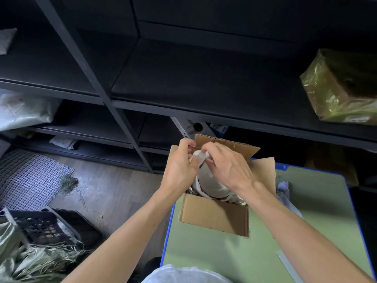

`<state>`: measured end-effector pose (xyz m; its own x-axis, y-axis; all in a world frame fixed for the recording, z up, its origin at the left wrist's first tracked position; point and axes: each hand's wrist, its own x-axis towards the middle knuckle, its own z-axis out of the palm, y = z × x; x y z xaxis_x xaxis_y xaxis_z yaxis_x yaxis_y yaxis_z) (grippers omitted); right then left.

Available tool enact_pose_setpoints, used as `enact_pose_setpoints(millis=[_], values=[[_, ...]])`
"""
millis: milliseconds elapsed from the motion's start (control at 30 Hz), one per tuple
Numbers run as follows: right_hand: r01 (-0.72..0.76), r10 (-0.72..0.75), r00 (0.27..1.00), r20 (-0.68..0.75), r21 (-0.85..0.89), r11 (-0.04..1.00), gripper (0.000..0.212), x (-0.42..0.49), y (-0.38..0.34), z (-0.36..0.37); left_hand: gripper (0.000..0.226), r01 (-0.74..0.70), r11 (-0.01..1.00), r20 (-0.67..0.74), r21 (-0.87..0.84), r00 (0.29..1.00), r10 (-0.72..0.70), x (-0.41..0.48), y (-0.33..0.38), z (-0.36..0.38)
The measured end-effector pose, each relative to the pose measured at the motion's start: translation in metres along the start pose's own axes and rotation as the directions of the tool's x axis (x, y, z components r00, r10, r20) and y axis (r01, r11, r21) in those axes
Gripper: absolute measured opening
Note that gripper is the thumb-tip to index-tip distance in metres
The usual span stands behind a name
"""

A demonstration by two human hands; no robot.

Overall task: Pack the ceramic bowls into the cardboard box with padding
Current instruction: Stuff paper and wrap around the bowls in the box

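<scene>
An open cardboard box (214, 215) stands on a green table (234, 258) with a blue edge. Inside it white ceramic bowls (210, 183) with dark rims lie tilted on their sides. Thin white padding (204, 157) is bunched at the top of the bowls. My left hand (179, 166) and my right hand (228, 166) are both over the box, with their fingertips pinched on that padding above the bowls. The lower part of the box interior is hidden by my hands.
Dark metal shelving (183, 82) rises behind the table, with a plastic-wrapped parcel (340, 88) at right. A crumpled cloth (284, 188) lies right of the box. On the floor at left are a white grid mat (28, 178), a black crate (47, 225) and straw.
</scene>
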<state>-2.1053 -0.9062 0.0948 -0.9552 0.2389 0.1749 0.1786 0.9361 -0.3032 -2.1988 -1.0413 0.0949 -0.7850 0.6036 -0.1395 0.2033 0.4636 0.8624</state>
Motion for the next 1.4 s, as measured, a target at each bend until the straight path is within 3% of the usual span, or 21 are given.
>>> enact_pose_setpoints(millis=[167, 367, 567, 1033, 1200, 1333, 1400], values=[[0.000, -0.002, 1.000, -0.021, -0.073, 0.997, 0.013, 0.008, 0.003, 0.007, 0.018, -0.112, 0.945, -0.109, 0.308, 0.982, 0.152, -0.011, -0.010, 0.007], [0.032, -0.029, 0.999, 0.017, -0.190, 0.981, 0.029, 0.000, 0.000, 0.017, 0.022, -0.176, 0.860, -0.128, 0.480, 0.955, 0.267, -0.024, -0.015, 0.011], [0.031, -0.021, 0.999, 0.041, -0.255, 0.966, 0.029, 0.001, 0.006, 0.019, 0.030, -0.234, 0.812, -0.102, 0.535, 0.936, 0.337, -0.025, -0.014, 0.011], [-0.027, 0.011, 0.999, -0.052, -0.319, 0.947, 0.011, 0.006, 0.012, 0.016, 0.020, -0.244, 0.677, -0.043, 0.694, 0.925, 0.377, -0.004, -0.009, 0.022], [0.005, -0.009, 1.000, -0.013, -0.299, 0.954, 0.016, 0.007, 0.012, 0.015, 0.013, -0.254, 0.659, -0.049, 0.707, 0.913, 0.405, -0.002, -0.016, 0.024], [0.009, -0.013, 1.000, -0.015, -0.266, 0.964, 0.033, 0.004, 0.012, 0.015, 0.010, -0.223, 0.662, -0.086, 0.716, 0.912, 0.400, 0.001, -0.022, 0.024], [-0.010, 0.006, 1.000, -0.014, -0.295, 0.955, 0.025, 0.005, 0.012, 0.015, 0.011, -0.214, 0.668, -0.088, 0.712, 0.917, 0.388, 0.002, -0.023, 0.023]])
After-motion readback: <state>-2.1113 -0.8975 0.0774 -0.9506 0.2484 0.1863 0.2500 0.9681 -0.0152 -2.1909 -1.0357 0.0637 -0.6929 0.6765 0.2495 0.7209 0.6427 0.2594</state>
